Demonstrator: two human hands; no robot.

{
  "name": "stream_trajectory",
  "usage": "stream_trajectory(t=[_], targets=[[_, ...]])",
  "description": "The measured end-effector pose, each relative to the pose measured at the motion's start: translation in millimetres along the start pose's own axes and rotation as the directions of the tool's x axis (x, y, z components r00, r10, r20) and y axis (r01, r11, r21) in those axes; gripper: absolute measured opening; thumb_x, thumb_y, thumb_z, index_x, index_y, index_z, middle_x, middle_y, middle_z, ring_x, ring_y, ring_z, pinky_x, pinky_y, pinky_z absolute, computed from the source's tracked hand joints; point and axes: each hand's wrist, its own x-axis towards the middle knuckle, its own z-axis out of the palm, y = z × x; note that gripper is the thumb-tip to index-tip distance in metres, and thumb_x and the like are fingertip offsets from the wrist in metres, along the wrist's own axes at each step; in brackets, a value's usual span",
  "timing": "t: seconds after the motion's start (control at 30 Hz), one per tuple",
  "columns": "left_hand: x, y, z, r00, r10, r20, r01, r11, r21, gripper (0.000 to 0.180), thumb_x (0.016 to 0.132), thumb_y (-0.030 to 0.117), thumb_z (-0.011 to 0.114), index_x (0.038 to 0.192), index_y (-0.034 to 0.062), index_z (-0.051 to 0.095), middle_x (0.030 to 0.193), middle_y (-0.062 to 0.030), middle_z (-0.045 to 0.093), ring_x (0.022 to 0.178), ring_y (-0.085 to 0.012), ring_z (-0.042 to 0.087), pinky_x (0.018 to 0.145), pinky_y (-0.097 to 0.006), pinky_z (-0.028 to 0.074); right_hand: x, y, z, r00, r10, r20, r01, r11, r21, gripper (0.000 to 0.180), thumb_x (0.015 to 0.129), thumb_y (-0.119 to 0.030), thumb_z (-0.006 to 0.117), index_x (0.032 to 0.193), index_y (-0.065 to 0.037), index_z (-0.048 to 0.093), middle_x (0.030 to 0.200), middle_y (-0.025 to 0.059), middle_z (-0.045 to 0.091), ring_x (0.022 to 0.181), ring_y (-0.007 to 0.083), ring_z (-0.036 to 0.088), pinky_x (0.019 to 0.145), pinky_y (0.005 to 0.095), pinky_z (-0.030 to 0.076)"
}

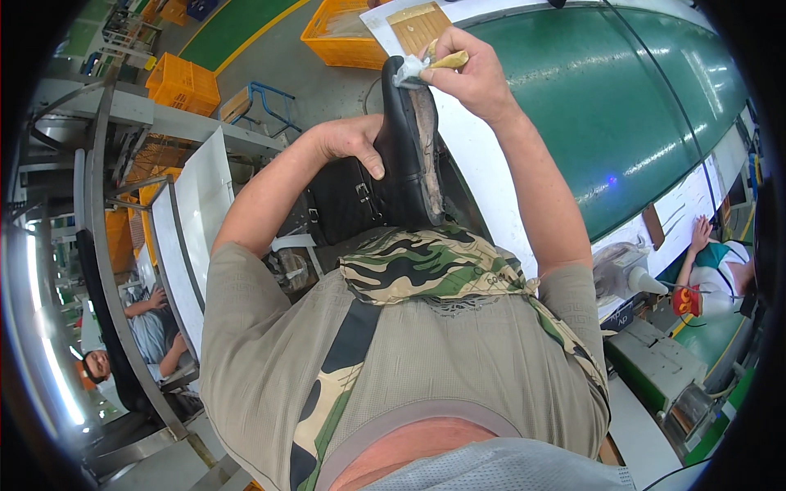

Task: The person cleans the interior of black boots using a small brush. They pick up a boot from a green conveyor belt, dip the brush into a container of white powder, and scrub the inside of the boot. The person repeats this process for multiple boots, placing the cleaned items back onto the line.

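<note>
Presently, one black leather boot: held before you, toe away, heel end near your green-and-tan camouflage apron, its rough brownish underside turned right, presumably so that the working hand meets the exposed edge.

Left hand, partly closed: thumb laid along the near side, fingers hidden behind; you appear to grip the boot about its middle, which likely steadies it against pressure at the toe.

Right hand, closed in a pinch: you hold a crumpled white wad against the toe, together with a small yellow piece (whether the two are joined, you cannot tell from this view). Such a fingertip hold probably suits a narrow edge.

Black piece with small metal buckles: below your left hand, perhaps the boot's own shaft.

Long glossy green surface with a white border: to your right, within easy reach, one judges. Flat tan rectangular board: on white beyond the toe. Orange-yellow plastic crate: beyond, left of the board.
</note>
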Motion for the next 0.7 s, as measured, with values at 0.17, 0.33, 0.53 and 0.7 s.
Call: stream_trajectory(t=[0.17,0.33,0.53,0.7], targets=[[5.5,-9.0,4.4,1.0,0.013,0.014,-0.011,0.997,-0.078,0.09,0.055,0.022,0.093,0.131,-0.0055,0.053,0.122,-0.0124,0.065,0.113,-0.0211,0.06,0.1,-0.035,0.046,-27.0,-15.9,1.1,0.997,0.066,0.031,-0.069,0.991,0.115,0.023,0.077,-0.005,0.072,0.078,-0.007,0.049,0.089,0.0073,0.063,0.088,0.0112,0.055,0.078,0.0264,0.044],[13.3,-13.7,5.7,0.999,0.015,0.046,-0.01,0.996,-0.088,0.087,0.055,0.02,0.091,0.13,-0.0046,0.054,0.122,-0.0115,0.065,0.113,-0.0206,0.059,0.102,-0.034,0.044,-26.1,1.5,-2.4,0.995,0.1,-0.021,-0.094,0.974,0.206,0.02,0.079,-0.005,0.072,0.08,-0.006,0.052,0.09,0.0054,0.062,0.083,0.0099,0.056,0.072,0.0247,0.046],[25.7,-6.1,10.1,0.999,-0.032,0.043,0.036,0.995,-0.092,0.088,0.053,0.018,0.091,0.129,-0.0043,0.055,0.121,-0.012,0.066,0.112,-0.0208,0.06,0.102,-0.034,0.045,-1.8,36.8,-12.3,0.978,0.123,-0.169,-0.116,0.992,0.053,0.021,0.08,-0.008,0.074,0.081,-0.007,0.054,0.079,-0.0007,0.058,0.075,0.0065,0.054,0.065,0.0234,0.045],[26.5,-19.5,4.5,1.0,0.0,0.003,0.0,0.988,-0.157,0.094,0.051,0.02,0.094,0.132,-0.0055,0.053,0.122,-0.0117,0.065,0.112,-0.0203,0.061,0.1,-0.034,0.046,-24.4,19.3,-11.5,0.99,0.108,-0.091,-0.11,0.994,-0.013,0.021,0.078,-0.006,0.073,0.079,-0.006,0.052,0.08,0.0007,0.06,0.079,0.0068,0.054,0.07,0.0234,0.043]])
